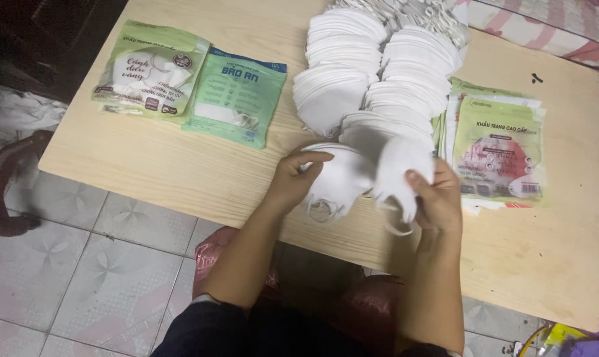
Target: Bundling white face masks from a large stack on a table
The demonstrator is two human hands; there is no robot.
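The left hand [293,180] pinches a small stack of white face masks [342,175], thumb on top, fingers beneath, at the near edge of the wooden counter [180,165]. The right hand [438,195] pinches a single white mask [399,165] just beside that stack, its ear loop hanging below. Both are curved, folded, plain white. Behind them lie overlapping piles of white masks [379,73]. To the right rests a stack of flat green printed pouches [498,149]; whether they are filled cannot be told. At far left lie two green mask packets [187,82], sealed, showing masks inside.
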